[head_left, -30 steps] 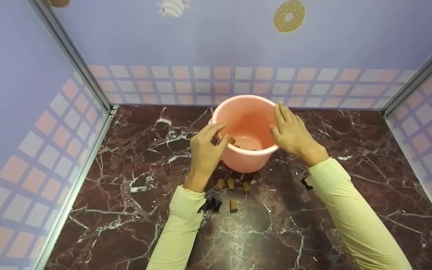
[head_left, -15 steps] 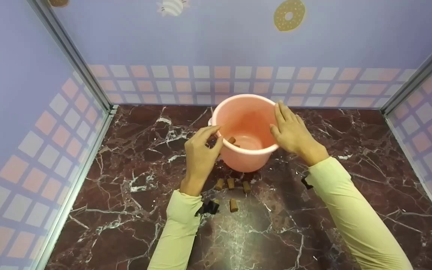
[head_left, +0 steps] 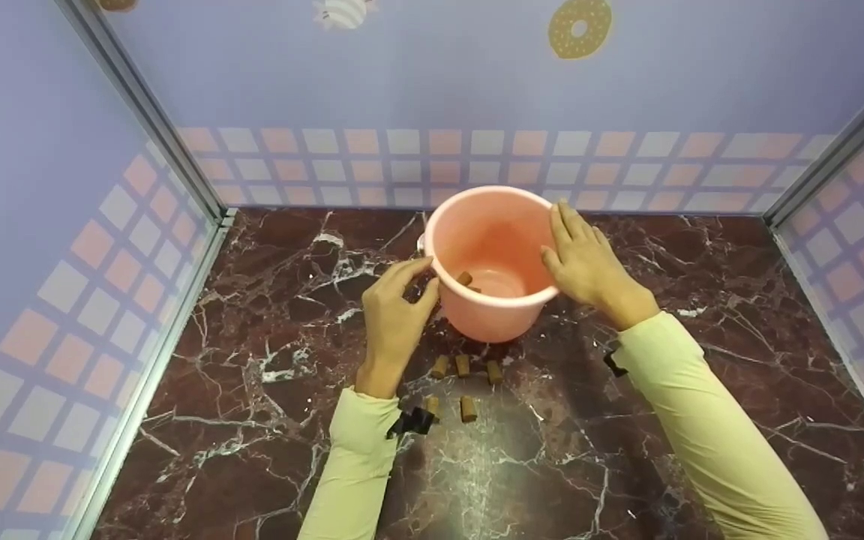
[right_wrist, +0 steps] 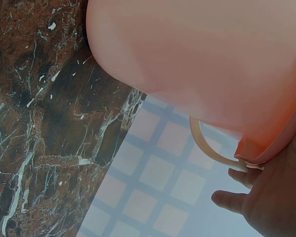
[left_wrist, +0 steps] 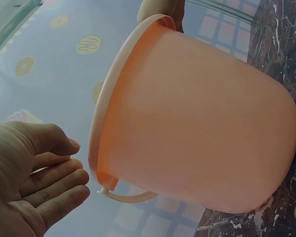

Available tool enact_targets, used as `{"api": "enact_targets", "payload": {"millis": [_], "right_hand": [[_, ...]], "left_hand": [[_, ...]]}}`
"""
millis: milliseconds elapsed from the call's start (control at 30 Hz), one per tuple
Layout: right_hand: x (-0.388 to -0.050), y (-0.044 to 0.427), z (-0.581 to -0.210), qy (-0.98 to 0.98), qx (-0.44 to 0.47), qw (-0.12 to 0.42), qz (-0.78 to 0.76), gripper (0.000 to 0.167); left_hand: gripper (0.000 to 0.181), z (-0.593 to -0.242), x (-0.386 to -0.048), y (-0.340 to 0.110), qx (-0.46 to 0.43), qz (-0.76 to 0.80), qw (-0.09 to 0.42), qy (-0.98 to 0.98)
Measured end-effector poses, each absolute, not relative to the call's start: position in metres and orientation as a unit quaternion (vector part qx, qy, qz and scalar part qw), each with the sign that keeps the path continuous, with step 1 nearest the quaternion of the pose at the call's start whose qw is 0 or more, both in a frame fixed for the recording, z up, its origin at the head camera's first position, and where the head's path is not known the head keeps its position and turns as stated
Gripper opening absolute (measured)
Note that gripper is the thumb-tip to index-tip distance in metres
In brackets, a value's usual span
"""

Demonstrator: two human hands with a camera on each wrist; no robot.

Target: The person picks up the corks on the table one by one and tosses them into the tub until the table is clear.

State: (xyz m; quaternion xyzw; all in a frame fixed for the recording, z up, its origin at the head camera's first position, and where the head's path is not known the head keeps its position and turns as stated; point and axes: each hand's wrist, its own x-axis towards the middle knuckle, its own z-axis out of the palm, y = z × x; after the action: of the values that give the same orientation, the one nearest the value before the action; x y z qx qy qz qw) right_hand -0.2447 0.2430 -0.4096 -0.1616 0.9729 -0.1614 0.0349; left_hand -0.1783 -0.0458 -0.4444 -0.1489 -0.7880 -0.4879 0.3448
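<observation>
A pink plastic bucket (head_left: 493,319) stands on the dark marbled surface, with a few brown corks (head_left: 464,278) visible inside it. My right hand (head_left: 589,270) holds the bucket's right rim, the thumb over the inside and the fingers along the outside. Close by the left rim is my left hand (head_left: 394,315), its fingers loosely bent; the left wrist view shows the fingers (left_wrist: 64,190) holding nothing, apart from the rim. In front of the bucket lie several tapered corks (head_left: 463,366), one of them partly behind the black wrist mount (head_left: 413,421).
A patterned back wall (head_left: 402,90) rises right behind the bucket, and side panels with metal edging (head_left: 162,322) flank the surface. The bucket's handle (right_wrist: 209,148) hangs down along its outside.
My left hand has drawn back from over the bucket's left rim, leftward and slightly toward me. The right hand and the bucket stay in place.
</observation>
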Motion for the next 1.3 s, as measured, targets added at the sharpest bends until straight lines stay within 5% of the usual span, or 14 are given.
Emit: {"api": "enact_targets", "payload": {"millis": [1300], "right_hand": [[-0.245,0.244,-0.411,0.974,-0.158,0.034,-0.157,0.074]], "left_hand": [[0.028,-0.489,-0.156,-0.045,-0.117,-0.479,0.305,-0.815]]}}
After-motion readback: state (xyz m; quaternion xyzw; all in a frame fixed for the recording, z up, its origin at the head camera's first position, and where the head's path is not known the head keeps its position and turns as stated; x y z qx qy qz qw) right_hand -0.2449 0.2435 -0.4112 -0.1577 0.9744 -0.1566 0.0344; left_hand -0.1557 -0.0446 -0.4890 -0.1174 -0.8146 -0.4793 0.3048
